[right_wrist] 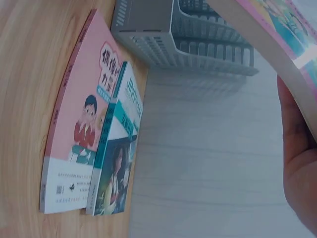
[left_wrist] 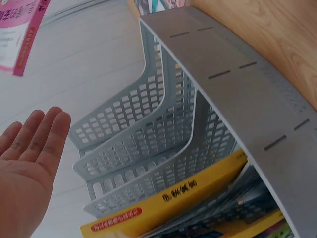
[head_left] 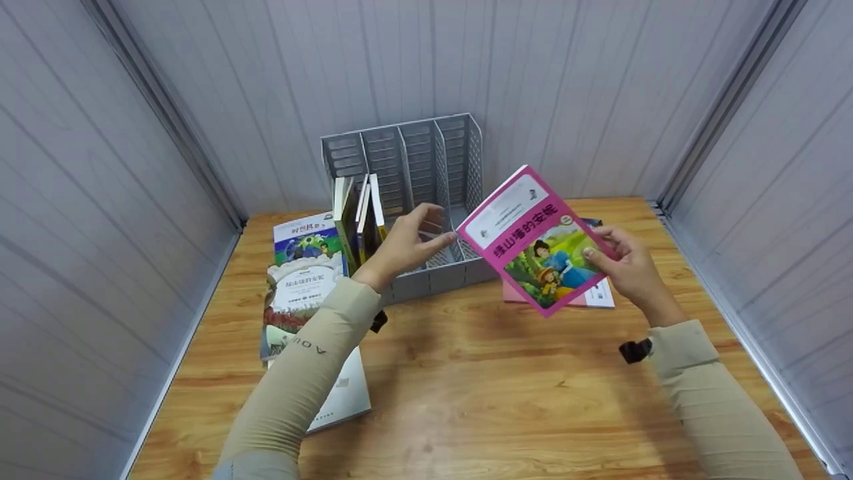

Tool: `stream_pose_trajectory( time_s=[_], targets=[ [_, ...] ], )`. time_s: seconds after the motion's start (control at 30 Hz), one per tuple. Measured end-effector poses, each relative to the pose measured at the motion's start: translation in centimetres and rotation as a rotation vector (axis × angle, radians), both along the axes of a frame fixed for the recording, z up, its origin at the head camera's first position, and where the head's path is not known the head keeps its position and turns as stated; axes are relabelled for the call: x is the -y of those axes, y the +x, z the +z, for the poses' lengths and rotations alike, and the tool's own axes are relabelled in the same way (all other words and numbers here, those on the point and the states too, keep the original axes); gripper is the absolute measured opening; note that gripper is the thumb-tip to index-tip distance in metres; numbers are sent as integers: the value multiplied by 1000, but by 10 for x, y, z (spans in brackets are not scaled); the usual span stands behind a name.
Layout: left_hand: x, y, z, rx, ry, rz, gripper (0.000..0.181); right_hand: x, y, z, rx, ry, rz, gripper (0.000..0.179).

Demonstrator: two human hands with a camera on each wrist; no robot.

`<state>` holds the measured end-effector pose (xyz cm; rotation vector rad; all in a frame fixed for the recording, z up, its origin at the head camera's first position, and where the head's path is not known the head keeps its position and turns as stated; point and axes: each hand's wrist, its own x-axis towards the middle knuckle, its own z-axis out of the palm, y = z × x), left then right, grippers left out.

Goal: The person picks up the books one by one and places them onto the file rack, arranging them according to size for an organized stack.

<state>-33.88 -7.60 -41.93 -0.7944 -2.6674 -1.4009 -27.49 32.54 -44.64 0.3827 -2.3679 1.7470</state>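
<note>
A pink-bordered book (head_left: 533, 247) with a cartoon cover is tilted in the air, its right edge gripped by my right hand (head_left: 630, 267), thumb on the cover. My left hand (head_left: 413, 243) reaches over the grey file rack (head_left: 426, 287), its fingertips close to the book's left corner. In the left wrist view the fingers of that hand (left_wrist: 34, 148) are straight, with a gap between them and the pink book (left_wrist: 20, 34). Several books (head_left: 360, 213) stand upright in the rack's left compartments, one with a yellow spine (left_wrist: 163, 198).
On the left lie more books (head_left: 303, 287) in an overlapping row, with a white one (head_left: 346, 390) nearest me. To the right of the rack, a pink-and-white book (right_wrist: 79, 134) and a teal-and-white book (right_wrist: 116, 153) lie on the wooden table (head_left: 480, 400). Panel walls (head_left: 566, 87) enclose the table.
</note>
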Motion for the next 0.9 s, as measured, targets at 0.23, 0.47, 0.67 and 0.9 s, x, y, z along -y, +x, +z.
stream_pose_trajectory(
  time_s=[0.23, 0.47, 0.67, 0.9],
  targets=[
    [-11, 6, 4, 44, 24, -84, 58, 19, 2, 4, -6, 14, 137, 26],
    [-19, 13, 10, 89, 50, -152, 48, 32, 2, 1, -22, 49, 210, 21],
    [-23, 15, 8, 77, 21, -170, 38, 39, 1, -2, -27, 71, 234, 20],
    [-22, 17, 11, 151, 53, -170, 29, 42, 1, -5, -1, 79, 217, 21]
  ],
)
